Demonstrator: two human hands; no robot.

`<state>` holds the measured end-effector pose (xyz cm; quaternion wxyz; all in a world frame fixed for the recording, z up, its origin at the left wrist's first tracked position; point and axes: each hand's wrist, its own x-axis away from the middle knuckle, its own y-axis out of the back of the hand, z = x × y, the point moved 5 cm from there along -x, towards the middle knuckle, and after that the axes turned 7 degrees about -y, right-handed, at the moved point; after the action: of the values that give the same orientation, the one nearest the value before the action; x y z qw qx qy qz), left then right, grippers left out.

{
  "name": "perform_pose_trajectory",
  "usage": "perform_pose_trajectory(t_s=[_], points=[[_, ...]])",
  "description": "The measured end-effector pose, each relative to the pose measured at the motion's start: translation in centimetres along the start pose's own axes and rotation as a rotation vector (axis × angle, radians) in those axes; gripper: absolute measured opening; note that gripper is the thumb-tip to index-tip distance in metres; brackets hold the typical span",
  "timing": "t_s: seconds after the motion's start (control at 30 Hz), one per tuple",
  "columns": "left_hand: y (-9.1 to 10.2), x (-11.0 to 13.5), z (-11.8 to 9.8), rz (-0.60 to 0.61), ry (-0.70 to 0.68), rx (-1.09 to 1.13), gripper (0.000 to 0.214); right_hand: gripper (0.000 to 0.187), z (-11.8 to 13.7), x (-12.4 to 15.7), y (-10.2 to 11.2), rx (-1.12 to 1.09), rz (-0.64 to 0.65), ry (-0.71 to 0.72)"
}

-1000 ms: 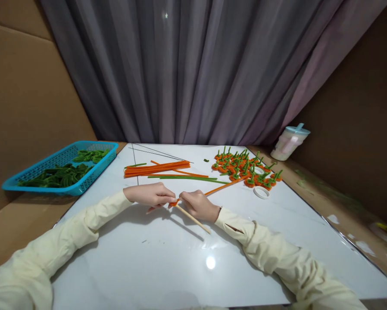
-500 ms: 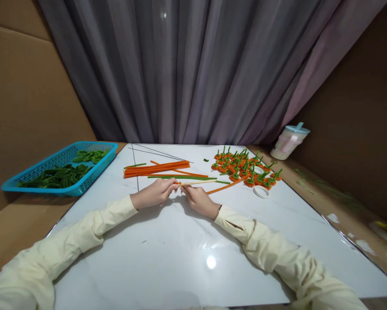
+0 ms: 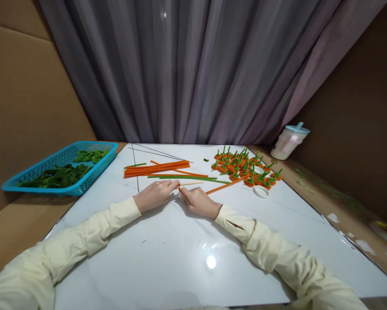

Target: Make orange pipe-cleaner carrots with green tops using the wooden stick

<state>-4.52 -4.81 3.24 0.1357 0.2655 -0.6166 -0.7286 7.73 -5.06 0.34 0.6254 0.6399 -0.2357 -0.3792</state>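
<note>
My left hand (image 3: 156,193) and my right hand (image 3: 198,201) meet at the middle of the white table (image 3: 167,258), fingertips pinched together. Between them they hold a pale wooden stick (image 3: 191,183) that points right, and the end of a long orange pipe cleaner (image 3: 226,185) that runs toward the right. Both hands rest low on the tabletop. Behind them lie a bundle of orange pipe cleaners (image 3: 156,168) and some green pipe cleaners (image 3: 187,177).
A blue basket (image 3: 98,165) with green bent pieces stands at the left. A heap of small orange-and-green finished pieces (image 3: 245,168) lies at the right rear, with a white ring (image 3: 261,191) beside it. A lidded cup (image 3: 289,142) stands by the curtain.
The wooden stick swung from pointing toward me and right to lying level, pointing right. Both hands shifted away from me, closer to the green pipe cleaners.
</note>
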Motion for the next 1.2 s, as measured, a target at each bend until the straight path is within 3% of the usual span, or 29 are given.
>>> perform_pose_trajectory(t_s=[0.13, 0.33, 0.53, 0.67, 0.83, 0.97, 1.03, 1.2], points=[[0.3, -0.1, 0.3, 0.068, 0.033, -0.046, 0.034, 0.009, 0.2, 0.1, 0.1, 0.043, -0.039, 0.056], [2.4, -0.3, 0.4, 0.165, 0.038, 0.010, 0.030, 0.013, 0.6, 0.4, 0.5, 0.077, -0.154, 0.166], [4.7, 0.0, 0.6, 0.198, -0.061, 0.205, 0.023, 0.009, 0.9, 1.0, 1.3, 0.104, -0.421, 0.248], [5.4, 0.3, 0.8, 0.271, -0.066, 0.438, 0.023, 0.008, 1.5, 1.4, 1.5, 0.113, -0.486, 0.339], [3.1, 0.6, 0.5, 0.481, 0.064, 0.981, 0.025, 0.012, 1.6, 1.2, 1.0, 0.091, -0.388, 0.352], [0.2, 0.9, 0.1, 0.522, 0.211, 1.446, 0.027, 0.013, 1.1, 0.6, 0.7, 0.029, -0.262, 0.238], [-1.2, 1.0, 0.2, 0.494, 0.281, 1.607, 0.025, 0.009, 0.7, 0.3, 0.7, -0.018, -0.214, 0.141], [-3.4, 0.9, 1.2, 0.259, 0.393, 1.890, 0.021, 0.008, -0.5, -0.3, 0.8, -0.110, -0.109, -0.114]])
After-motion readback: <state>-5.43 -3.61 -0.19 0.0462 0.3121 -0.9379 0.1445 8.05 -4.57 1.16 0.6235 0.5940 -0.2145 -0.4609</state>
